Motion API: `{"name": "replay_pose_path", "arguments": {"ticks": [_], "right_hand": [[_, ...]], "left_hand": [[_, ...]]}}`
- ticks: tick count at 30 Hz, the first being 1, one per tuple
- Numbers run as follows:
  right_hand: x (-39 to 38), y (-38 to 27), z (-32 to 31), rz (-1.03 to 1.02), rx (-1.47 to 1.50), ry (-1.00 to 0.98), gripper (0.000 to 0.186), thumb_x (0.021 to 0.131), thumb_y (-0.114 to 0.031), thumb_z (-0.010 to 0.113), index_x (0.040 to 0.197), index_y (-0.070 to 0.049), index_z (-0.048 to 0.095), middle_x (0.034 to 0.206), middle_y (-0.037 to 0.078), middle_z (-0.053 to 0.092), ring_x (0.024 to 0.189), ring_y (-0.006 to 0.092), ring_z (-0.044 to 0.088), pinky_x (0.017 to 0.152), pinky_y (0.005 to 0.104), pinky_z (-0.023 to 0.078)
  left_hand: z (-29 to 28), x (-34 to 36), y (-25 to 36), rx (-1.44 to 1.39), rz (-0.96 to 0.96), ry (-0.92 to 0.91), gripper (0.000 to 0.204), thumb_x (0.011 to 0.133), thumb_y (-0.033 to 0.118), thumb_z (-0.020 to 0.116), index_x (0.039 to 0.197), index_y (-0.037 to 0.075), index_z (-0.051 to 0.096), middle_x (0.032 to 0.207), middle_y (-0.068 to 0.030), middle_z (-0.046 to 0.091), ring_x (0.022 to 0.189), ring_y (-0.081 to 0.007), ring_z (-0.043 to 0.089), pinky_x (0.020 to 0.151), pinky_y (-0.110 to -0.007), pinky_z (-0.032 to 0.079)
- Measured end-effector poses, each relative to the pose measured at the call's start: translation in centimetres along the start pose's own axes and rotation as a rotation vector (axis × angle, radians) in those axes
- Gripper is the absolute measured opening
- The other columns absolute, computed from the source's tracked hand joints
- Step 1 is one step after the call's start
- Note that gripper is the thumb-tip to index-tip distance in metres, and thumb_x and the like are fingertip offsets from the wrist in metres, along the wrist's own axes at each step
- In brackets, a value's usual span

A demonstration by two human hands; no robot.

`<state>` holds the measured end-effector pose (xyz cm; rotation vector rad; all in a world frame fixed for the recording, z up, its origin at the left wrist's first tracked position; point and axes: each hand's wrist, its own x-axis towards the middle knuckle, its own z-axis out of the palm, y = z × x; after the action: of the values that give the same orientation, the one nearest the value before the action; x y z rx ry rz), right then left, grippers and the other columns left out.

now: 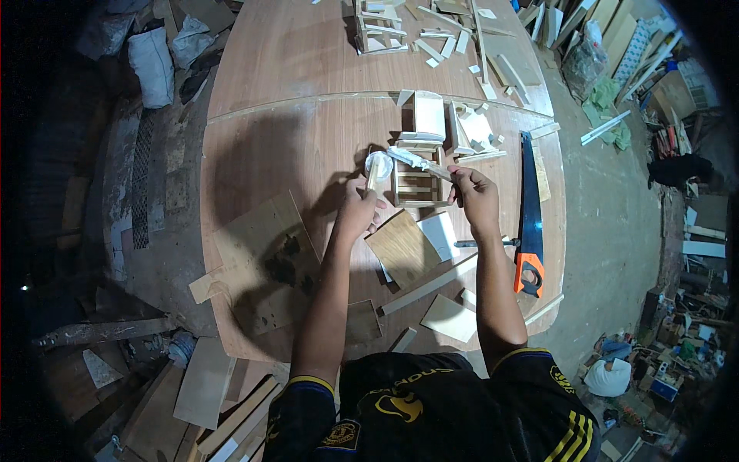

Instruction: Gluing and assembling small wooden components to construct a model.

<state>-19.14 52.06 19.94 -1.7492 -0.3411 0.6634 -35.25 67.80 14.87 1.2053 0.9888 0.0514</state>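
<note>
**Two hands at work beside a slatted wooden frame**

Head view. The left hand [359, 208] is near the middle of the tabletop [308, 61], its grip closed on a short wooden strip [374, 175]. The strip's upper end overlaps a round container [382, 163] holding something white; whether the two touch cannot be told. The right hand [475, 194], toward the right edge, has its grip closed on the handle end of a white-smeared stick [412, 159]. The stick slants up and to the left across the slatted wooden frame [416, 189], its coated end near the container.

On the far side of this frame stands a small wooden assembly with a pale panel [429, 115]; to its right is a second small assembly [471, 129]. A saw [530, 200] with a dark blade and an orange handle lies along the right edge. Between the forearms and the near edge are a brown panel [403, 248], partly overlapping a white panel [440, 235], a long wooden strip [427, 285] and a pale square board [449, 318]. A large thin board [258, 254] occupies the near left corner. Toward the far edge are another wooden frame [382, 32] and scattered offcuts [448, 46].
</note>
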Motion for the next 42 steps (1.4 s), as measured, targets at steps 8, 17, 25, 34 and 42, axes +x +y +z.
{"name": "replay_pose_path", "arguments": {"ticks": [8,17,25,34,42], "right_hand": [[-1.0,-2.0,0.0,-0.034,-0.003,-0.026,0.024,0.096,-0.014,0.051,0.100,0.004,0.066,0.065,0.002,0.059,0.056,0.0067,0.054,0.052,0.0210,0.039],[-2.3,-3.5,-0.3,-0.065,0.017,-0.033,0.024,0.095,-0.014,0.051,0.102,0.004,0.065,0.066,0.003,0.060,0.058,0.0068,0.054,0.054,0.0211,0.040],[-5.7,-4.1,-2.2,-0.056,0.040,-0.110,0.025,0.095,-0.018,0.053,0.105,0.002,0.065,0.066,0.002,0.060,0.059,0.0052,0.051,0.056,0.0193,0.038],[-13.0,-2.5,-2.6,0.057,0.160,-0.320,0.033,0.093,-0.012,0.056,0.123,0.003,0.055,0.080,0.004,0.063,0.069,0.0085,0.057,0.062,0.0211,0.043],[-20.1,-0.8,-2.9,0.258,0.391,-0.406,0.030,0.091,-0.011,0.059,0.119,0.002,0.055,0.089,0.010,0.067,0.071,0.0123,0.061,0.063,0.0229,0.045]], "left_hand": [[-2.2,1.3,2.8,0.084,0.136,0.023,0.038,0.088,0.006,0.050,0.122,-0.006,0.040,0.101,-0.0203,0.059,0.072,-0.0251,0.068,0.051,-0.036,0.057],[-0.9,3.3,2.3,0.340,0.525,0.280,0.050,0.086,0.009,0.056,0.132,0.002,0.037,0.118,-0.0227,0.058,0.078,-0.0274,0.069,0.069,-0.033,0.055],[-3.1,-3.1,2.3,-0.045,0.301,0.428,0.059,0.092,0.027,0.058,0.138,0.003,0.030,0.136,-0.0189,0.043,0.069,-0.0211,0.067,0.046,-0.028,0.051],[-11.2,-12.7,-13.1,-0.137,0.336,0.373,0.036,0.097,0.023,0.050,0.127,0.003,0.043,0.107,-0.0106,0.058,0.073,-0.0135,0.060,0.053,-0.024,0.050],[-14.4,-20.8,-25.9,-0.032,0.319,0.518,0.028,0.098,0.021,0.048,0.117,0.000,0.049,0.098,-0.0100,0.061,0.086,-0.0143,0.060,0.067,-0.026,0.051]]}}
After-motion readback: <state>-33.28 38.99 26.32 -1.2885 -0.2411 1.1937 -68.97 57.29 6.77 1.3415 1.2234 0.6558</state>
